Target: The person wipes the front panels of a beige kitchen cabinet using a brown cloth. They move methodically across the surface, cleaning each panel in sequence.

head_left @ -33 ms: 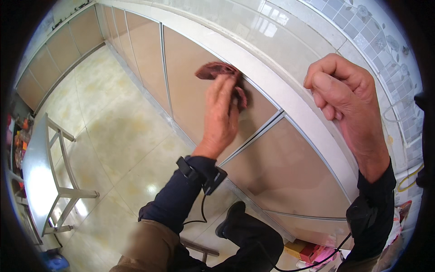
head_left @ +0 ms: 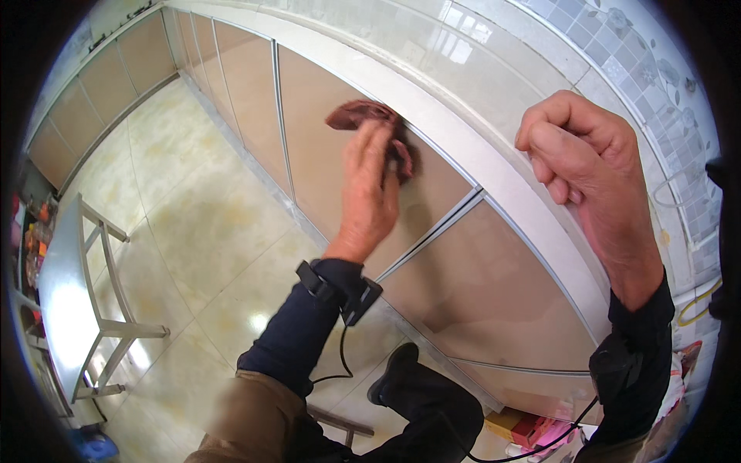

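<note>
A dark red cloth (head_left: 359,114) lies bunched against a tan cabinet door (head_left: 316,177), close under the counter's edge. My left hand (head_left: 368,181) presses it flat to the panel, fingers pointing up and wrapped partly over it; the fingertips blur a little with motion. On the right, my right hand (head_left: 579,147) is curled into a loose fist over the pale counter (head_left: 494,162), with nothing showing in it. Both wrists carry black strapped devices with cables.
More tan cabinet doors (head_left: 486,285) with metal trim run along the counter. At left stands a metal table (head_left: 69,293) on the tiled floor (head_left: 193,201). Boxes and pink packages (head_left: 532,432) sit low at right. My leg and shoe (head_left: 397,370) are near the cabinet base.
My left hand and the cloth have slid slightly to the left and up along the cabinet door. My right hand has stayed almost in place.
</note>
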{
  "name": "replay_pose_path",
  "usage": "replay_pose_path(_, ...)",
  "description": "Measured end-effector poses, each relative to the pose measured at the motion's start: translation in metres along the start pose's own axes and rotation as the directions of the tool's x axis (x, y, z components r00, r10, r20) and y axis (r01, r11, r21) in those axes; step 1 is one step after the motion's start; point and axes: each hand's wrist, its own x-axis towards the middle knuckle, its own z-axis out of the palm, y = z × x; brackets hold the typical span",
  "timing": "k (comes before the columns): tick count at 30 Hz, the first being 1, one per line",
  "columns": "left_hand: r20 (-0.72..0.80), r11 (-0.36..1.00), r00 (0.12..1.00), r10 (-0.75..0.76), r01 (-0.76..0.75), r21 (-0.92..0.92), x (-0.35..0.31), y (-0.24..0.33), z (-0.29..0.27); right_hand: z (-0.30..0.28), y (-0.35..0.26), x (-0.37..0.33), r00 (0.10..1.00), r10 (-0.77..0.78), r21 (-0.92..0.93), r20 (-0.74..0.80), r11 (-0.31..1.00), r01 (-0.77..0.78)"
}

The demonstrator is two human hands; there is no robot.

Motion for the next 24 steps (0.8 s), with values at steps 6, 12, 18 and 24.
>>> replay_pose_path(6, -0.060, 0.996, 0.995, -0.084, 0.087, 0.034, 0.041, -0.060, -0.013, 0.001, 0.002, 0.001, 1.000, -0.015, 0.030, 0.009, 0.999, 0.015)
replay_pose_path(12, -0.008, 0.999, 1.000, -0.021, 0.021, 0.044, -0.002, -0.025, -0.007, -0.002, 0.002, 0.001, 1.000, -0.003, 0.052, 0.011, 0.999, 0.003)
replay_pose_path(18, 0.326, 0.965, 0.936, -0.132, 0.196, -0.173, -0.070, 0.045, -0.021, -0.004, 0.001, -0.001, 0.999, 0.038, 0.065, 0.007, 0.997, -0.039)
replay_pose_path(24, 0.439, 0.796, 0.834, -0.334, 0.499, -0.343, -0.075, 0.042, -0.061, 0.000, 0.001, -0.002, 1.000, 0.014, 0.036, -0.016, 0.999, -0.014)
